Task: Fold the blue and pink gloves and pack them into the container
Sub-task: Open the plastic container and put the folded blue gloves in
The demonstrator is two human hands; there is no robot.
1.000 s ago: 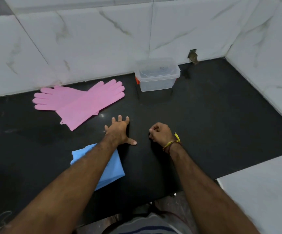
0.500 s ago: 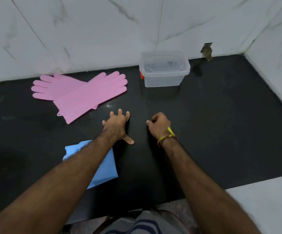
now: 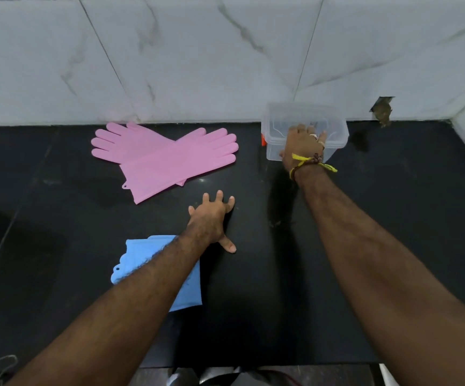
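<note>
Two pink gloves (image 3: 170,157) lie crossed and flat on the black counter at the back left. A folded blue glove (image 3: 139,256) lies near the front, partly under my left forearm. My left hand (image 3: 211,218) rests flat on the counter with its fingers spread, holding nothing. A clear plastic container (image 3: 334,126) with its lid on stands at the back by the wall. My right hand (image 3: 302,147) is on the container's lid and front wall, fingers curled over it.
The black counter (image 3: 393,218) runs to a white marble wall at the back and a side wall at the right. A broken hole (image 3: 382,111) is in the wall right of the container. The counter's front edge is near my body.
My right hand has gone from a loose fist on the counter forward onto the container. My left hand has stayed flat on the counter.
</note>
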